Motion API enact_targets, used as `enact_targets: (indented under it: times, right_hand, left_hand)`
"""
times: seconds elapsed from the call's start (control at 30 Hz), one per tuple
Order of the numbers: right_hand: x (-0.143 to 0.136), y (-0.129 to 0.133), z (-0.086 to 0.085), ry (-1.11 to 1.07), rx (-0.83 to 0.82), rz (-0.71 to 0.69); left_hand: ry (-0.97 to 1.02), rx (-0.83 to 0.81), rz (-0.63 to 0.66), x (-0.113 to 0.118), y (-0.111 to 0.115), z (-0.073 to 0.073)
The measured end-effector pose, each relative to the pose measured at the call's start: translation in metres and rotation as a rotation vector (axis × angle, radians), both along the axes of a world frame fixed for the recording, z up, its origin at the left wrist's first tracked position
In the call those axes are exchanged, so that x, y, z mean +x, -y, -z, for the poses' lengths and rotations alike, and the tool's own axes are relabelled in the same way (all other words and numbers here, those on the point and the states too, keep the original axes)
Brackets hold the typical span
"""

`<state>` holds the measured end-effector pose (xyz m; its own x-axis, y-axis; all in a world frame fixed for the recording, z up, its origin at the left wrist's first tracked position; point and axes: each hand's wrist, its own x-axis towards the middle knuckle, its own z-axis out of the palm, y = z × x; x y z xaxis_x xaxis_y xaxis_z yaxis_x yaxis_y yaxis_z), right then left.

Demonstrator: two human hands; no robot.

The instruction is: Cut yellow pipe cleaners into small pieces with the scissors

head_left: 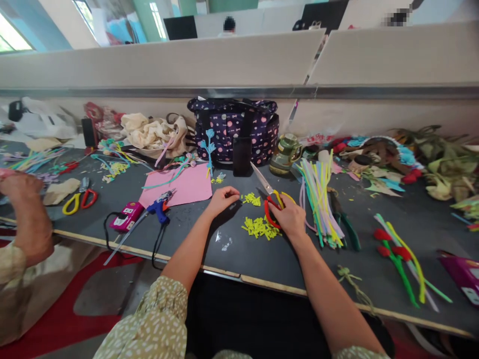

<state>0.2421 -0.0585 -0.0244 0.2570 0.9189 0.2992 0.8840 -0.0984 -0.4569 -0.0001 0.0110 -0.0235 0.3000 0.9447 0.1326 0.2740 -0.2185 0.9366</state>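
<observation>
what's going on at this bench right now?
The person's right hand holds red-and-yellow-handled scissors, blades pointing away from the body. The left hand is beside two piles of short yellow-green pieces; whether it pinches anything is unclear. A bundle of coloured stems lies to the right, a blue glue gun to the left.

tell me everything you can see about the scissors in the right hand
The scissors have silvery, metal-looking blades and two handle loops, one red, one yellow, apparently plastic. The right hand grips them by the handles, partly hiding the loops. They slant forward and left, tips towards the upright black phone, over the dark tabletop near small yellow-green pieces. Whether the blades are fully closed is unclear.
</observation>
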Motion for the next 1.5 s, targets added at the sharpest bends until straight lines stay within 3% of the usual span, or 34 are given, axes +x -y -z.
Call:
enact_targets:
  times: [0.13,0.3,0.43,0.53,0.63,0.73,1.0,1.17,1.33,1.4,1.5]
  right_hand:
    - [0.003,-0.002,-0.003,-0.171,-0.017,0.007]
    - [0.008,-0.007,0.001,-0.459,0.024,-0.131]
    - [0.008,-0.006,0.002,-0.581,0.101,-0.140]
    - [0.006,-0.002,-0.001,-0.629,0.136,-0.118]
    - [0.002,0.002,-0.007,-0.796,0.050,-0.110]
    - [0.002,0.001,-0.010,-0.961,-0.015,-0.098]
    - [0.005,-0.007,-0.008,-0.995,0.034,-0.198]
    - [0.001,-0.005,-0.008,-1.002,0.028,-0.196]
    - [0.000,-0.003,-0.012,-1.027,0.005,-0.176]
    - [0.000,-0.002,-0.014,-1.044,0.001,-0.186]
    - [0.000,-0.001,-0.013,-1.051,-0.006,-0.214]
  left_hand:
    - [-0.133,0.017,0.068,0.005,0.003,0.004]
    - [-0.060,0.087,0.153,0.009,0.006,-0.001]
    - [-0.115,0.127,0.163,0.014,0.012,-0.005]
    - [-0.158,0.129,0.305,0.016,0.015,-0.007]
    - [-0.188,0.135,0.473,0.017,0.016,-0.010]
    - [-0.194,0.111,0.540,0.015,0.016,-0.013]
    - [-0.276,0.107,0.648,0.014,0.017,-0.016]
    - [-0.300,0.124,0.658,0.014,0.017,-0.015]
    - [-0.167,0.019,0.594,0.014,0.020,-0.018]
    - [-0.067,-0.065,0.497,0.014,0.021,-0.017]
    - [0.115,-0.188,0.240,0.014,0.018,-0.013]
